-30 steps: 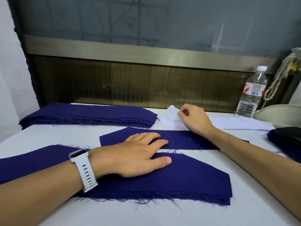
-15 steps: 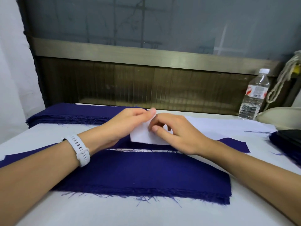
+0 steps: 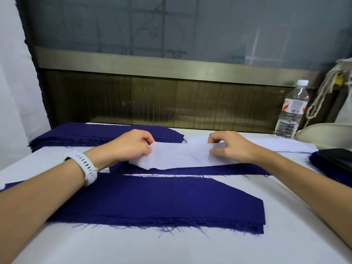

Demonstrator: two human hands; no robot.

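I'm counting two hands, the left hand (image 3: 133,147) and the right hand (image 3: 229,147), and one white piece (image 3: 177,157). I'm seeing four lots of navy cloth: near stack (image 3: 162,199), thin strip (image 3: 219,170), far stack (image 3: 91,132), right pile (image 3: 322,164). I'm also counting one watch (image 3: 88,165) and one water bottle (image 3: 292,111).

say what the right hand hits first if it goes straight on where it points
Probably the left hand: the right hand points left along the white piece that both pinch, though depth is unclear.
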